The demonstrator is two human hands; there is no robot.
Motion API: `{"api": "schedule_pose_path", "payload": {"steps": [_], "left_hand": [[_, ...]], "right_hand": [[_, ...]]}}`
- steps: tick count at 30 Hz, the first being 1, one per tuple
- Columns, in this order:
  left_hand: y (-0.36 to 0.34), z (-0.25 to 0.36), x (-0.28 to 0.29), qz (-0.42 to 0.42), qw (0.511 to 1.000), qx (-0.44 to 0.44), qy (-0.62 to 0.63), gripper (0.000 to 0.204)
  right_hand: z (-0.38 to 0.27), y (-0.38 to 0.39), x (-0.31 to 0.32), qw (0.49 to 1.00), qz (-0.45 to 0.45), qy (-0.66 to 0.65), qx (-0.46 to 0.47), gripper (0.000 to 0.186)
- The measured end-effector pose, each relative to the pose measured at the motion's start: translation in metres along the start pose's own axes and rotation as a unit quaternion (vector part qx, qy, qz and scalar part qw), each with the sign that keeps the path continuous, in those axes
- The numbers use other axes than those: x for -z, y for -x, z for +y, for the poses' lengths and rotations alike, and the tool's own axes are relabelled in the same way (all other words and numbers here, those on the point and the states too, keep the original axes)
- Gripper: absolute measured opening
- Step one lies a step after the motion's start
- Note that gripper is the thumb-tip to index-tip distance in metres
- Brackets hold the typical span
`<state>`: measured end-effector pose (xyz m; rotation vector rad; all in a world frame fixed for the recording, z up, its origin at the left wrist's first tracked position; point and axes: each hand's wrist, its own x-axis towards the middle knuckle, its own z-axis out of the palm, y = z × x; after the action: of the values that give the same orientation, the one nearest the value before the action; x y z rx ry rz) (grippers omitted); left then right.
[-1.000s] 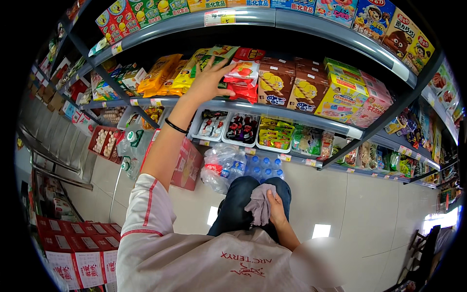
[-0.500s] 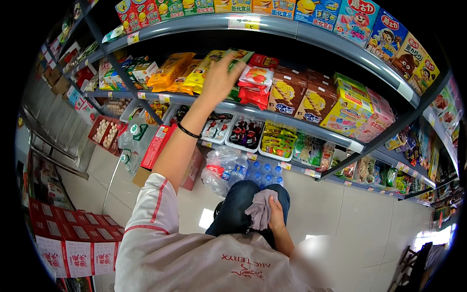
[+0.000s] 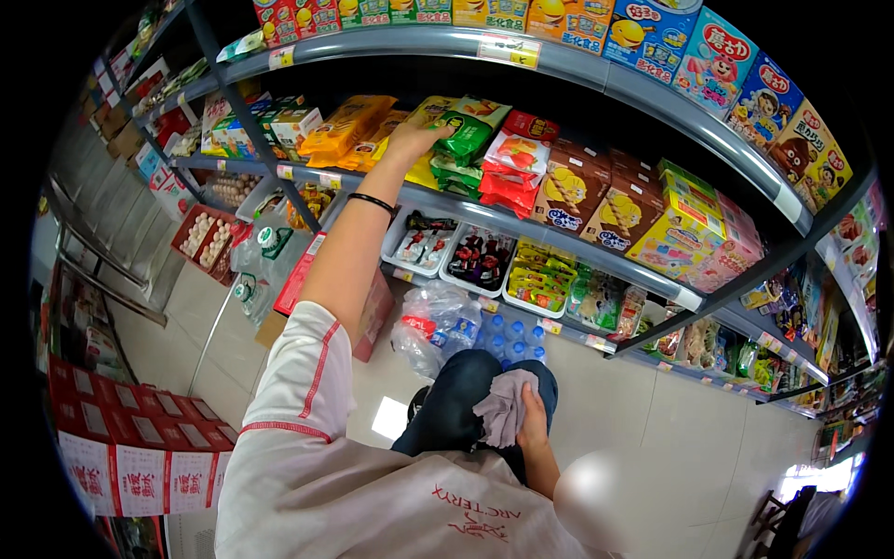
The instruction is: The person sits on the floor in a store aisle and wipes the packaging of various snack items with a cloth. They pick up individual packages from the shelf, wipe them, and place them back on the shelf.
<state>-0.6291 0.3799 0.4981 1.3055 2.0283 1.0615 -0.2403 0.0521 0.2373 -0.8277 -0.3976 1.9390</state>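
My left hand (image 3: 416, 140) reaches onto the middle shelf, fingers bent and partly hidden at the left end of a green snack bag (image 3: 471, 130), which it grips. Yellow bags (image 3: 421, 170) lie under and left of it, orange bags (image 3: 347, 127) farther left, red-and-white bags (image 3: 517, 154) to the right, then brown boxes (image 3: 567, 186) and yellow boxes (image 3: 672, 233). My right hand (image 3: 532, 417) is closed on a crumpled pale cloth (image 3: 503, 407) over my bent knee.
Trays of small packets (image 3: 475, 259) line the lower shelf. Plastic-wrapped bottles (image 3: 512, 337), a red carton (image 3: 368, 321) and large jugs (image 3: 256, 284) sit on the floor below. Boxed snacks (image 3: 652, 42) line the top shelf; red cartons (image 3: 140, 447) are stacked at lower left. A metal upright (image 3: 745, 270) crosses at right.
My left hand's spread fingers have curled at the green bag, which now shows more fully, shifted forward atop the pile. My right hand still holds the cloth. The view has shifted slightly.
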Motion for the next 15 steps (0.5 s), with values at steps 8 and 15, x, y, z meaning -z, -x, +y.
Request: {"api": "schedule_pose_path", "payload": {"steps": [8,15], "left_hand": [[0.006,-0.019,0.023,-0.146,0.897,0.178,0.378,0.032],[0.061,-0.035,0.044,-0.068,0.819,0.19,0.538,0.052]], "right_hand": [[-0.003,0.01,-0.016,1.0,-0.009,0.011,0.005,0.035],[-0.001,0.012,-0.021,1.0,-0.003,0.025,0.017,0.036]]}}
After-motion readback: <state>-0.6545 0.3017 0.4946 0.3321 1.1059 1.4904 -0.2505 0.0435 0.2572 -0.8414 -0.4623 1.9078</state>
